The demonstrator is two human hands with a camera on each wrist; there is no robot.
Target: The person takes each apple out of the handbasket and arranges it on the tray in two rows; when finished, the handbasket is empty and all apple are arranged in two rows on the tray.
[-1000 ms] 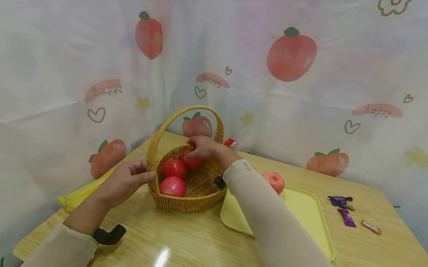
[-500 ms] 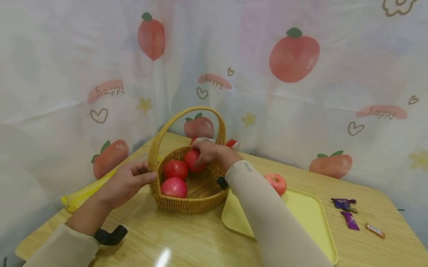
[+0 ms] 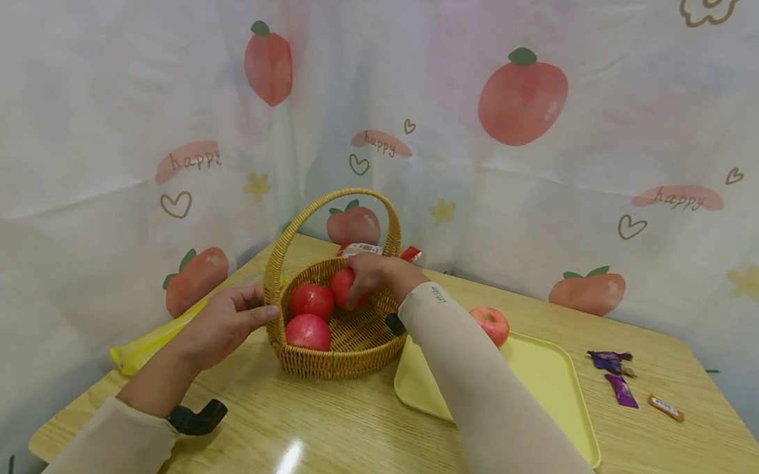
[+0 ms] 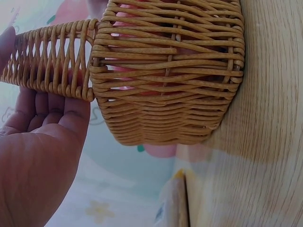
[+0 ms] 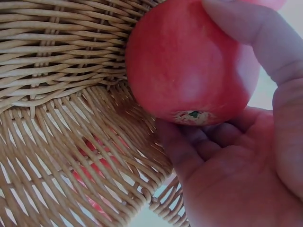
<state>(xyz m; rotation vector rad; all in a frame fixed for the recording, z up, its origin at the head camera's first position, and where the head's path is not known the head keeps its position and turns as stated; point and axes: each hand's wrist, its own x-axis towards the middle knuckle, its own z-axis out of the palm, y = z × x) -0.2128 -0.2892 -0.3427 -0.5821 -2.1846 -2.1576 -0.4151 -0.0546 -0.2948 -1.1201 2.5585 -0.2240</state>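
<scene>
The right hand (image 3: 372, 271) is inside the round woven wicker basket (image 3: 334, 357), its fingers (image 5: 265, 42) curled round a smooth red apple (image 5: 189, 66) and lifting it clear of the weave, up near the basket's far rim. Over on the other side, the left hand (image 3: 226, 326) rests against the basket where the arched handle meets the rim, its fingers (image 4: 61, 113) nearly straight and pressed to the handle's base, not wrapped round it. Two more red apples (image 3: 310, 315) sit in the basket, touching each other. Just beside the basket on the pale wooden surface (image 3: 347, 438) lies a flat yellow plastic tray (image 3: 537, 382) with a pinkish apple (image 3: 491, 323) at its far corner. Small wrapped candies (image 3: 619, 378) lie well off to the right.
</scene>
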